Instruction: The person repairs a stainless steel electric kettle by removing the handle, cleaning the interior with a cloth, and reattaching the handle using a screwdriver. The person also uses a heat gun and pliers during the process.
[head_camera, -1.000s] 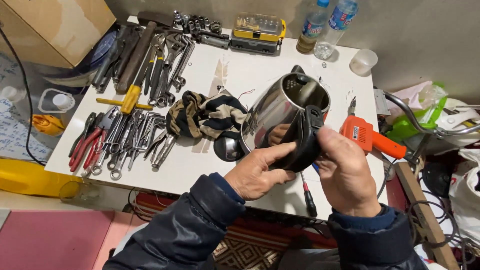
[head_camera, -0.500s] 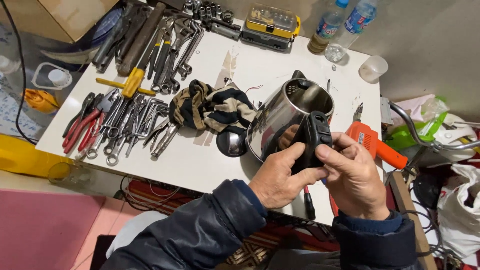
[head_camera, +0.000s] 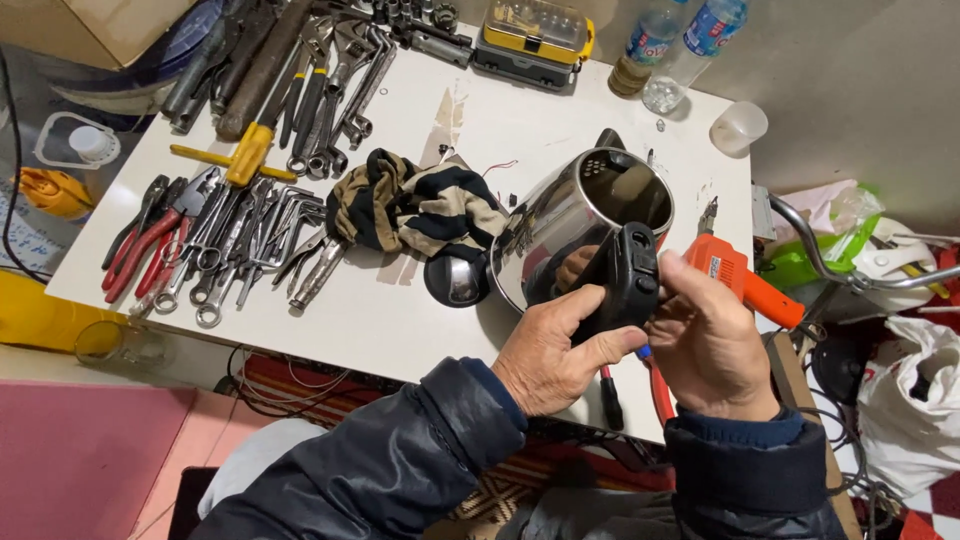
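A shiny steel electric kettle (head_camera: 570, 215) with its lid off lies tilted on the white table (head_camera: 400, 330), its open mouth facing up and away. Its black plastic handle (head_camera: 625, 275) points toward me. My left hand (head_camera: 555, 350) grips the lower part of that handle, thumb along its side. My right hand (head_camera: 705, 335) holds the handle's upper part from the right, fingers curled at its top. A round black lid (head_camera: 456, 280) rests on the table just left of the kettle.
A striped cloth (head_camera: 420, 205) lies left of the kettle. Several wrenches and pliers (head_camera: 230, 230) cover the table's left side. An orange tool (head_camera: 745, 280) sits right of my hands, plastic bottles (head_camera: 680, 50) and a yellow case (head_camera: 535, 35) at the back.
The view has shifted closer over the table. Both hands have kept their hold on the kettle handle, and the kettle has turned slightly so its open mouth shows more.
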